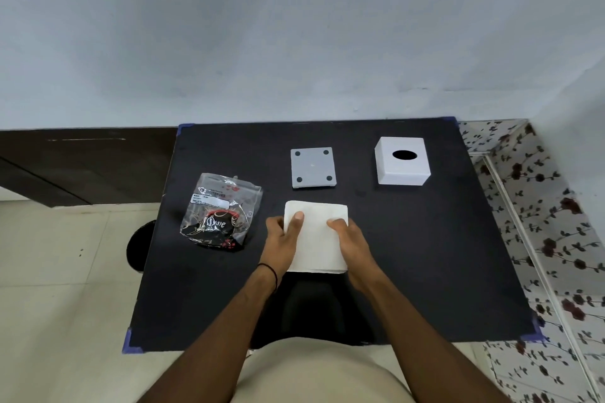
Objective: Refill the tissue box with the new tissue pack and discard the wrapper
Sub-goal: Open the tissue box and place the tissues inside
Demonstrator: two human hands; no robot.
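A stack of white tissues [317, 239] is held over the middle of the black table [409, 255]. My left hand [283, 240] grips its left side and my right hand [350, 244] grips its right side, thumbs on top. The empty clear wrapper [221, 211] with black and red print lies crumpled to the left. The white tissue box cover [402, 162] with an oval slot stands at the far right. Its grey base plate [313, 167] with four dark round feet lies apart, beside the cover.
A grey wall rises behind the table. A dark round object [139, 245] sits on the tiled floor by the table's left edge. Flower-patterned fabric [540, 239] lies along the right side. Blue tape marks the table corners.
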